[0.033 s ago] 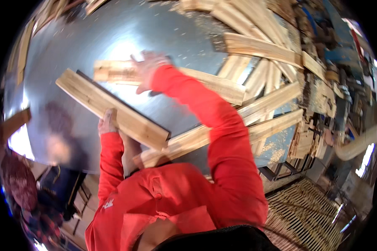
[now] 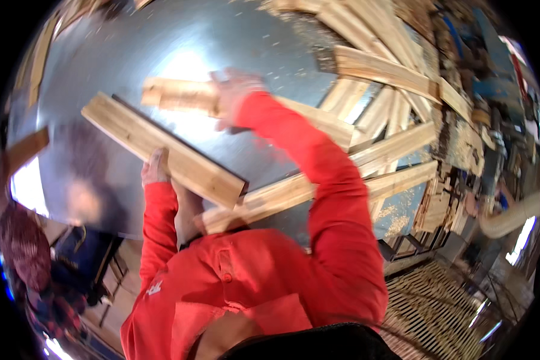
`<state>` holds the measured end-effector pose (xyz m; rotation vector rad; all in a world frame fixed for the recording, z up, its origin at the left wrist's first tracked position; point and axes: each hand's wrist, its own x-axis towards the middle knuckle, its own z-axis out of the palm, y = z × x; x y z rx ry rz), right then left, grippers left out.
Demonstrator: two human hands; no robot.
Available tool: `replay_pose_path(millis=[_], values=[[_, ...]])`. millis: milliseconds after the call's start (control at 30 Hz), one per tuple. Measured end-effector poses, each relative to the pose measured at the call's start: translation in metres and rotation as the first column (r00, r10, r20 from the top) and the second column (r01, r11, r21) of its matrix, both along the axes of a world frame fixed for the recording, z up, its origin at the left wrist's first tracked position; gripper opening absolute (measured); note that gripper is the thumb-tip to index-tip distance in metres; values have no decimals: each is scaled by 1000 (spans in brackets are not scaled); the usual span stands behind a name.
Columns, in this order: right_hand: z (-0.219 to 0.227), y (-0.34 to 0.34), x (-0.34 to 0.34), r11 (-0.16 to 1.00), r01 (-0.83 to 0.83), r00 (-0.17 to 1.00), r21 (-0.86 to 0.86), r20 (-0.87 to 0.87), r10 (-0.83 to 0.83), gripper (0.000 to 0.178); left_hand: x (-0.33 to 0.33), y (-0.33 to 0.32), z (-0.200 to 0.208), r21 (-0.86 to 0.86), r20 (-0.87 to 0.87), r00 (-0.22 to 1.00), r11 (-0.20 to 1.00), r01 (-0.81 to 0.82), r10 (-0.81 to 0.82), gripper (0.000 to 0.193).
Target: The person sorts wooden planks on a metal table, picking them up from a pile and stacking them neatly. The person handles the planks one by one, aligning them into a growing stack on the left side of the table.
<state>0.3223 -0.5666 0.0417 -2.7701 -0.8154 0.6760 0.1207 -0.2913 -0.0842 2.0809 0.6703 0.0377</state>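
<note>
Two planks: left hand (image 2: 155, 169) grips one (image 2: 162, 150) (long axis up-left to down-right) — right hand (image 2: 234, 96), blurred, seemingly presses another (image 2: 180, 96).

You have no packages, labels, signs or screens in front of you here. Nothing on the near or far side, left or right, shows a printed face, a box, a wrapper or a display that can be made out.
</note>
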Motion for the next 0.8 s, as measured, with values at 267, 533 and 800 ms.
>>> replay_pose_path(millis=[267, 533, 800], values=[[-53, -128, -61, 997, 40, 990, -64, 134, -31, 77, -14, -9, 61, -369, -216, 927, 853, -370, 308, 29], [-24, -13, -56, 642, 643, 677, 418, -702, -221, 57, -22, -27, 50, -603, -183, 981, 782, -159, 59, 46], [-36, 61, -110, 961, 234, 951, 150, -241, -194, 85, -4, -40, 63, -829, -327, 928, 417, -373, 180, 74]])
